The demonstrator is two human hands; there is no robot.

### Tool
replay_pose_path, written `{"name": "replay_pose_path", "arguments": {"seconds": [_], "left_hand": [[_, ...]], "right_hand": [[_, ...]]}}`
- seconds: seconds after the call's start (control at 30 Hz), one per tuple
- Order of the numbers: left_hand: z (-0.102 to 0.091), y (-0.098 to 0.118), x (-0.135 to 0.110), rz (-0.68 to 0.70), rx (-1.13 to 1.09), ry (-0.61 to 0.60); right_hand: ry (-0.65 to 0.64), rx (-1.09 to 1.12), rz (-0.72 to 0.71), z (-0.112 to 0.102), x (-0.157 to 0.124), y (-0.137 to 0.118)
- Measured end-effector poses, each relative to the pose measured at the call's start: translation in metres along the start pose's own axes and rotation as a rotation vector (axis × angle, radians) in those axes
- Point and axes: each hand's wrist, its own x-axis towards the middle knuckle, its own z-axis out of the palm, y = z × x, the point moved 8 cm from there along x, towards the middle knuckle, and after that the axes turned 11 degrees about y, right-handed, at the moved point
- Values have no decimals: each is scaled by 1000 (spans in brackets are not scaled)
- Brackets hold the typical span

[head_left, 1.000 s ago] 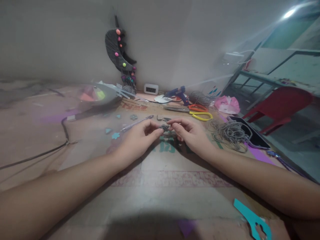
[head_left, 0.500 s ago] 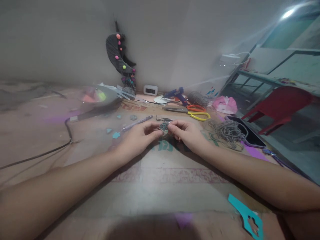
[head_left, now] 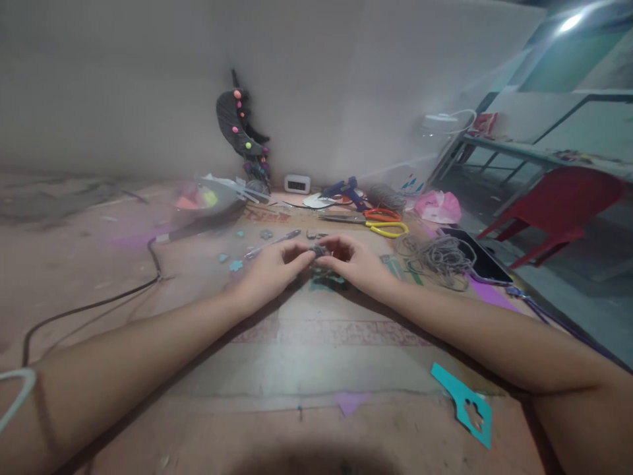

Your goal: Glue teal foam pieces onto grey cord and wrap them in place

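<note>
Both hands meet at the middle of a flattened cardboard sheet (head_left: 316, 356) on the floor. My left hand (head_left: 270, 267) and my right hand (head_left: 353, 260) pinch a small grey yarn-wrapped piece (head_left: 319, 251) between their fingertips, fingers curled around it. A pen (head_left: 271, 243) lies just beyond the left hand. A loose tangle of grey yarn (head_left: 438, 254) lies to the right of the right hand.
Orange and yellow scissors (head_left: 383, 223), a blue glue gun (head_left: 343, 191), a small clock (head_left: 297, 183) and a dark yarn moon decoration (head_left: 240, 132) stand near the wall. A bowl of scraps (head_left: 205, 201) is left, a phone (head_left: 477, 260) right, a teal cut-out strip (head_left: 465, 402) near.
The hands have closed together on the small grey piece and lifted it slightly. The view has tilted down and drawn back, so more floor shows near me.
</note>
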Motion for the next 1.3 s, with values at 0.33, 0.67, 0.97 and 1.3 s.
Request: {"name": "replay_pose_path", "arguments": {"seconds": [0.33, 0.67, 0.97, 1.3], "left_hand": [[5, -17, 6, -104, -148, 5], [2, -15, 5, -35, 13, -27], [4, -7, 5, 4, -118, -20], [2, -8, 5, 9, -23, -11]], "right_hand": [[133, -91, -541, -15, -17, -41], [100, -252, -1117, -15, -57, -77], [126, -270, -1060, -11, -51, -73], [90, -200, -943, -10, -47, -67]]}}
